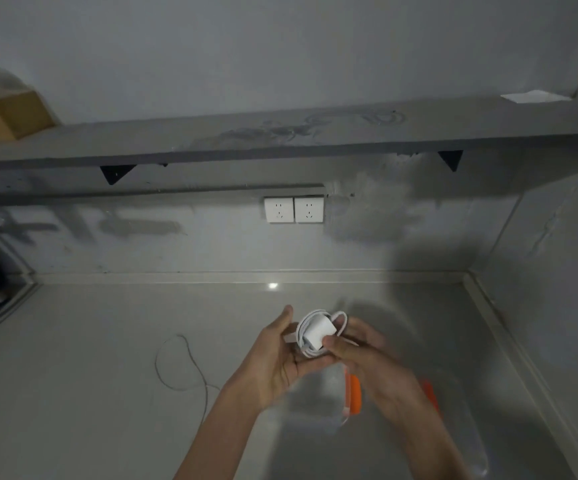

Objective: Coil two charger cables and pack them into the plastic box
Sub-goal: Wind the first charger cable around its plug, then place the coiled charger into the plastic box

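- The left hand (277, 362) cradles a white charger (318, 332) with its cable wound around it; the right hand (367, 355) pinches the bundle's near edge.
- Judgement: the first coil is nearly complete but not yet packed.
- The plastic box (318, 400), with orange clips, lies on the table (90, 393) directly below the hands; its contents are blurred and cannot be determined.
- The second cable (180, 365) lies loose on the table, well left of the hands, uncoiled.

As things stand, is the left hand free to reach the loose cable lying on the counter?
Probably not yet. The left hand and right hand both hold the coiled white charger. The loose cable lies unobstructed to the left, so only the occupied hand hinders it.
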Available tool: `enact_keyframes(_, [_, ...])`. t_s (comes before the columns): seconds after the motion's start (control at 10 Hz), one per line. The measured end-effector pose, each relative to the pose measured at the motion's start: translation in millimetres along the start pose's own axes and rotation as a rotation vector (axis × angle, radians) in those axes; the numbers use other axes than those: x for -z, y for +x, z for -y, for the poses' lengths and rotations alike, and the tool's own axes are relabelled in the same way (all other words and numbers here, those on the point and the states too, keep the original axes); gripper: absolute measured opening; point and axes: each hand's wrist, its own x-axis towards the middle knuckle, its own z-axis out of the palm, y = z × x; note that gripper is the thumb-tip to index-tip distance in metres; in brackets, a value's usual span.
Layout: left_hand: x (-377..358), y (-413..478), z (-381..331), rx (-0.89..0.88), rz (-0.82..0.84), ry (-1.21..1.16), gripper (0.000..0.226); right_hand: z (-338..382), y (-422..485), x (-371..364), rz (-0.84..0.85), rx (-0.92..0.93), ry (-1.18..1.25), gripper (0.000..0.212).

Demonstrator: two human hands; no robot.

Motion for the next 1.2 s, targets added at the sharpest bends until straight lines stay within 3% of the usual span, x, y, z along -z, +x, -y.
enact_keyframes(0.1, [15.7,-3.0,21.7,-0.076,0.032,0.219,0.034,-33.7,-3.8,7.0,-0.117,-0.024,-0.057,0.026])
enact_keyframes(0.2, [34.9,-0.2,47.5,-0.209,-0.106,0.464,0.026,-69.7,-9.2,5.4,-0.153,-0.070,-0.014,0.016])
enact_keyframes(0.3, [57.1,4.9,66.5,-0.213,-0.187,0.630,0.024,-97.9,-13.5,1.8,-0.191,-0.080,-0.077,0.011])
enact_keyframes(0.5, [109.5,34.0,68.4,-0.127,-0.283,0.817,0.027,-146.8,11.5,-0.9,-0.319,-0.295,0.065,0.019])
enact_keyframes(0.6, [149.0,64.5,65.8,-0.187,-0.556,1.046,0.034,-169.3,37.7,-5.5,-0.468,-0.357,0.064,0.013])
enact_keyframes(0.7, [179.2,91.4,61.0,-0.003,-0.592,1.224,0.054,-190.4,72.2,-14.8,-0.572,-0.406,-0.014,0.013])
enact_keyframes(0.8, [198.7,109.4,73.2,0.112,-0.449,1.341,0.065,-214.7,104.6,-18.4,-0.603,-0.505,-0.091,0.020])
enact_keyframes(0.9, [207.4,111.1,86.1,0.034,-0.361,1.215,0.082,-242.7,125.8,-17.5,-0.627,-0.619,-0.092,0.020])
enact_keyframes(1.0, [214.3,108.0,95.4,-0.002,-0.396,1.167,0.086,-267.0,128.5,-14.8,-0.583,-0.710,-0.163,0.010])
enact_keyframes(1.1, [219.6,110.9,99.2,0.012,-0.391,1.186,0.084,-281.7,124.3,-11.8,-0.528,-0.763,-0.183,0.008])
enact_keyframes(1.2, [225.9,113.3,100.7,0.085,-0.416,1.249,0.068,-282.6,124.2,-10.0,-0.460,-0.784,-0.195,0.007])
